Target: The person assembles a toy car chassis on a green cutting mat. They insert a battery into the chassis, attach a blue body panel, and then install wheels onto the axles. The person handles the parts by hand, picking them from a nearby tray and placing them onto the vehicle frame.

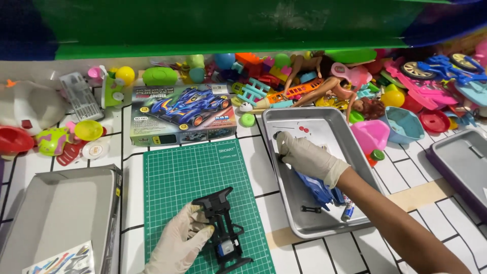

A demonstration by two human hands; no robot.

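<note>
My left hand point(180, 243), in a pale glove, holds the side of a black toy car chassis point(223, 228) lying on a green cutting mat point(198, 167). My right hand point(307, 157), also gloved, reaches into a silver metal tray point(324, 124) with its fingers closed near the tray's left side; whether they pinch a small part I cannot tell. Under that wrist lies a blue car body shell point(317, 187). Small red pieces point(303, 129), a black part point(310, 208) and a small tube point(348, 210) also lie in the tray.
A toy car box point(182, 114) stands behind the mat. An open grey cardboard box point(61, 213) sits at the left. Another metal tray point(464, 162) is at the right. Several colourful plastic toys and dolls point(329, 83) crowd the back of the white tiled table.
</note>
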